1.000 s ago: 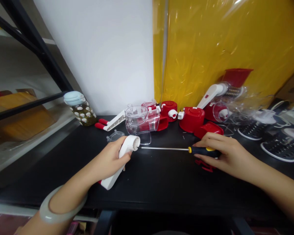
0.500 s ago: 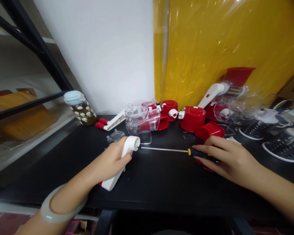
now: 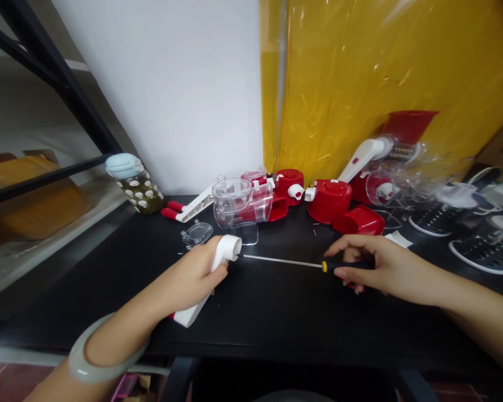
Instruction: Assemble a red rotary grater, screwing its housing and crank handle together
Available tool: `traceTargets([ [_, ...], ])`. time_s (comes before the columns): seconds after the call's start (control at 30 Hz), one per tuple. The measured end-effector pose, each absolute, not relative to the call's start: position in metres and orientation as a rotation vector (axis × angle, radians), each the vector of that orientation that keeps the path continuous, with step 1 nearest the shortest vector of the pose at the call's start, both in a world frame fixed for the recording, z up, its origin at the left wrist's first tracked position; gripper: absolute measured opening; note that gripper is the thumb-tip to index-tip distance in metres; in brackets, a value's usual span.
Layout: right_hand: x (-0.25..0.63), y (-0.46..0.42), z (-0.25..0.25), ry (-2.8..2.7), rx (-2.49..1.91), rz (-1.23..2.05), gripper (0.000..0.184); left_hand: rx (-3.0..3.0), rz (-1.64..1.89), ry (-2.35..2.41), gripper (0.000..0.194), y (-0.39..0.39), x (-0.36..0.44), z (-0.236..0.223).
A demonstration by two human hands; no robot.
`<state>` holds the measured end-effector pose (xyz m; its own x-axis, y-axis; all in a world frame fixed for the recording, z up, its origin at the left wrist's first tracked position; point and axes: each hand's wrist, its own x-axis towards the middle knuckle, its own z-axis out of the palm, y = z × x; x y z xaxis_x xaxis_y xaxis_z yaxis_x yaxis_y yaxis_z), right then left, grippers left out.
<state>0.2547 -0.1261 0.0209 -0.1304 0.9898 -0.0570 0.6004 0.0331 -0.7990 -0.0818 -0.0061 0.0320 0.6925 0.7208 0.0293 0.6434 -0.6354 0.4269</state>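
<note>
My left hand (image 3: 201, 273) is closed around a white crank handle (image 3: 190, 316) with a red grip, its round hollow end facing right. A long screwdriver (image 3: 285, 261) runs level from that end to my right hand (image 3: 373, 265). Its thin shaft has a dark tip at the white end's opening; how far in it reaches I cannot make out. My right thumb and fingers are around its black handle, just behind the yellow collar. Behind my left hand lie a clear plastic ring (image 3: 197, 233) and a clear drum housing (image 3: 243, 202).
Red bases (image 3: 329, 201) and a red chute (image 3: 360, 221) stand at the back. Another white crank handle (image 3: 198, 203) lies beside a patterned bottle (image 3: 134, 184). Black grater drums (image 3: 484, 248) sit at the right, near a white paper scrap (image 3: 399, 239). Small pins (image 3: 315, 230) lie on the black table (image 3: 276, 312).
My right hand's fingers have shifted around the screwdriver handle, the thumb now further forward. My left hand keeps hold of the crank handle, nearly in place. The view has moved slightly.
</note>
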Motion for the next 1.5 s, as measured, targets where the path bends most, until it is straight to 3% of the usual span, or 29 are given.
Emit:
traceTargets([
  [0.1, 0.257, -0.131, 0.024, -1.937, -1.51, 0.691, 0.032, 2.512, 0.295, 1.09, 0.009, -0.003, -0.083, 0.031],
  [0.2, 0.261, -0.134, 0.025, -2.007, -1.409, 0.669, 0.033, 2.498, 0.301, 1.104, 0.009, -0.001, -0.084, 0.03],
  [0.33, 0.264, -0.131, 0.025, -1.937, -1.343, 0.568, 0.017, 2.435, 0.324, 1.085, 0.007, -0.001, -0.085, 0.031],
  [0.6, 0.256, -0.131, 0.018, -1.87, -1.288, 0.078, 0.013, 2.356, 0.459, 1.069, 0.005, -0.002, -0.088, 0.033],
  [0.73, 0.252, -0.128, 0.014, -1.796, -1.391, 0.211, 0.016, 2.434, 0.445, 1.062, 0.01, -0.001, -0.09, 0.033],
  [0.9, 0.252, -0.121, 0.016, -1.315, -1.63, 0.956, 0.045, 2.493, 0.371, 1.038, 0.014, -0.004, -0.088, 0.033],
  [1.07, 0.26, -0.126, 0.022, -1.171, -1.36, 1.13, 0.036, 2.48, 0.395, 1.046, 0.008, -0.004, -0.087, 0.033],
  [1.27, 0.279, -0.132, 0.027, -1.466, -1.253, 1.175, 0.029, 2.473, 0.433, 1.033, 0.007, -0.003, -0.088, 0.034],
  [1.5, 0.27, -0.131, 0.016, -1.584, -1.311, 0.625, 0.033, 2.383, 0.463, 1.044, 0.009, -0.002, -0.09, 0.033],
])
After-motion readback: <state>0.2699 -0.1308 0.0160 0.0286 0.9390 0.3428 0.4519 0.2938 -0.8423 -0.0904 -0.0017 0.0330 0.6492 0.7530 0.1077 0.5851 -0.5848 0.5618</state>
